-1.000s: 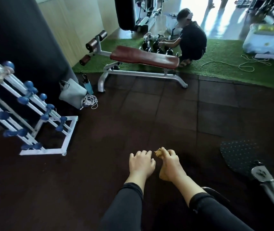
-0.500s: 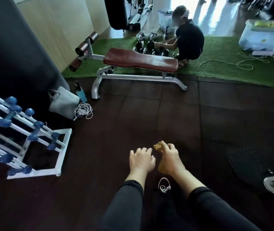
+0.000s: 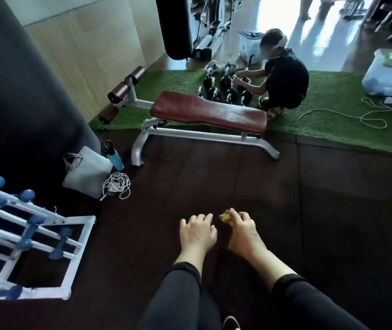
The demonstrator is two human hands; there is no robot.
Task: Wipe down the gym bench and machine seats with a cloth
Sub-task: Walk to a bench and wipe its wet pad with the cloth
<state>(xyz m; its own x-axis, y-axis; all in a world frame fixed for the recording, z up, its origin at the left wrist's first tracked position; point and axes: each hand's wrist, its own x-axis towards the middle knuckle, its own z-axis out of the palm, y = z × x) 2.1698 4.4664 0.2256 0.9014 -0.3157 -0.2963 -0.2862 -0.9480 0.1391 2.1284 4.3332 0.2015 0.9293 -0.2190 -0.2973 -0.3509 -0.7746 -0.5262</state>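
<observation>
Now I'm closing in: the gym bench [image 3: 208,113] is looming larger ahead than a second ago, still unwiped. Its long axis is running left-right, leg rollers [image 3: 127,91] pointing left. My right hand [image 3: 243,232] is clenching the yellowish cloth [image 3: 225,216]; my left hand [image 3: 197,232] is hanging loosely curled, empty.

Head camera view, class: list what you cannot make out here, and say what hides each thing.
- Cloth: mostly hidden inside the right hand; only a yellowish tip shows.
- Left hand: its palm faces away, so anything under it is unseen.
- Dumbbell rack: cut off by the left edge.
- Kettlebells: partly hidden behind the bench and the crouching person.
</observation>
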